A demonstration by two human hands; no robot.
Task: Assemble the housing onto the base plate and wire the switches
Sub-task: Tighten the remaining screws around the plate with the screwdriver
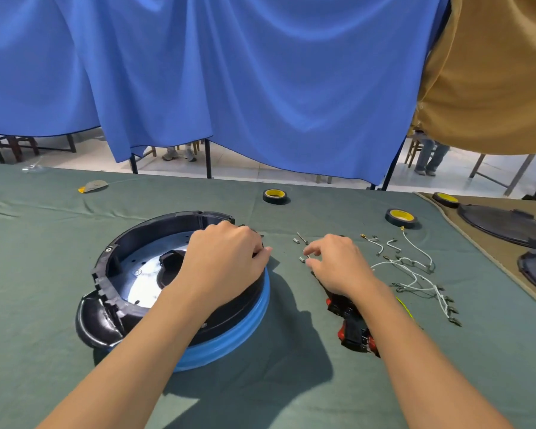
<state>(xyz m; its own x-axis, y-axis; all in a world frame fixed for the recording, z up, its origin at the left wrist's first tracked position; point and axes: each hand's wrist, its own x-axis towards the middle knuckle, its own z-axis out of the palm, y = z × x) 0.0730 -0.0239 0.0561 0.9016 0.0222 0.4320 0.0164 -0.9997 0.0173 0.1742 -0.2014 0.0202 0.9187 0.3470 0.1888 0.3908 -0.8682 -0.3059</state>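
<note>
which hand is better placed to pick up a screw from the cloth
The right hand: it is right beside the small screws, while the left hand holds the housing rim.

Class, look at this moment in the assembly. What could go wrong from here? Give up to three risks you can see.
The small metal pieces by the right hand lie loose on the cloth; a nudge may scatter them. That arm passes over the red-and-black switches and could drag them. The white wires look tangled; pulling one may snag others.
</note>
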